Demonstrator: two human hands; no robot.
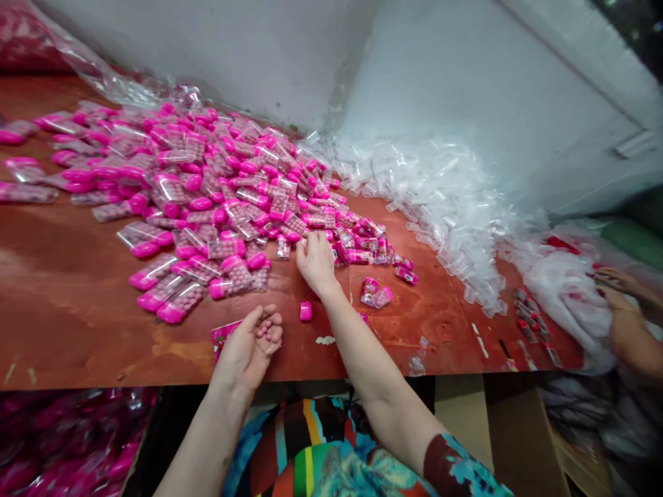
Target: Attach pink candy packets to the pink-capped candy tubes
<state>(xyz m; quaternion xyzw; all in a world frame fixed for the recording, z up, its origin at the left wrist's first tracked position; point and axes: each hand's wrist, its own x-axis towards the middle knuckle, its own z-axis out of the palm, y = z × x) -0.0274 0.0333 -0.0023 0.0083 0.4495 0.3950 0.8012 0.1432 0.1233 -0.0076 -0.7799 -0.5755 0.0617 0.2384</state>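
A large heap of pink-capped clear candy tubes (207, 186) covers the left and middle of a reddish-brown table (72, 297). My right hand (315, 261) reaches forward, palm down, its fingers resting on tubes at the heap's near edge. My left hand (251, 345) rests at the table's front edge, fingers curled, over a pink printed card (222, 335); what it holds is hidden. A loose pink cap (306, 310) lies between my hands. Two small tubes (376, 294) lie just right of my right forearm.
A pile of clear empty plastic cases (440, 207) runs along the white wall to the right. Another person's hands (624, 304) work at a plastic bag (564, 290) on the far right. Bagged pink goods (67, 442) sit under the table at left.
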